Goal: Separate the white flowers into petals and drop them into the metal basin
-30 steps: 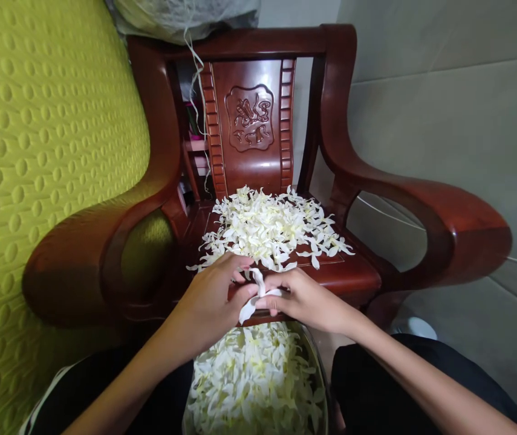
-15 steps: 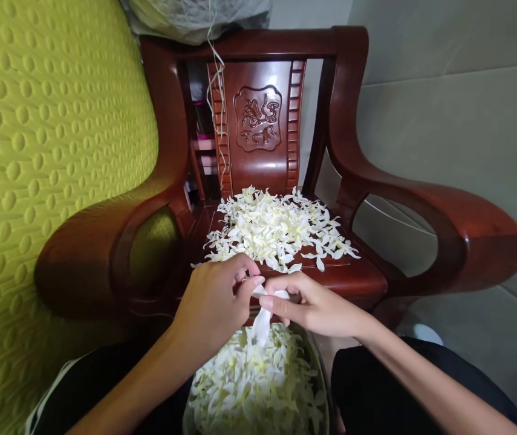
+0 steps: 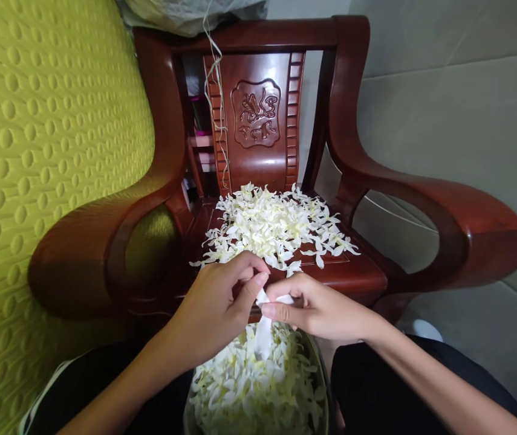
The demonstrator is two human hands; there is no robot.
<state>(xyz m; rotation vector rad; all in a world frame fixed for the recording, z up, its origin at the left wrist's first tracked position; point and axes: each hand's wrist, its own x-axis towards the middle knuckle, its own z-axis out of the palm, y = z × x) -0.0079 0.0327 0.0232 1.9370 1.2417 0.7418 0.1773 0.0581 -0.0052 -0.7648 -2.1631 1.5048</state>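
Between thumb and fingers, my right hand (image 3: 317, 308) grips a white flower (image 3: 263, 339) with long petals, one hanging down. My left hand (image 3: 222, 293) is closed in a pinch at the flower's upper left side, fingertips close to a petal. Whatever lies between those fingertips is too small to make out. Below both hands stands a container (image 3: 324, 368) heaped with loose white flowers (image 3: 253, 386). Beyond the hands, a spread pile of similar white flowers (image 3: 267, 223) lies on the seat of a dark red wooden armchair (image 3: 331, 278).
Curved armrests (image 3: 462, 211) flank the seat. A yellow bumpy padded surface (image 3: 26, 151) rises at the left, and a grey tiled wall (image 3: 467, 109) at the right. From a pale plastic bag (image 3: 190, 15) on top, a thin string (image 3: 215, 72) hangs over the carved chair back (image 3: 258, 115).
My left fingertips have shifted slightly up and away from the flower. The flower and my right hand sit a little lower in relation to them. The view has tilted slightly.
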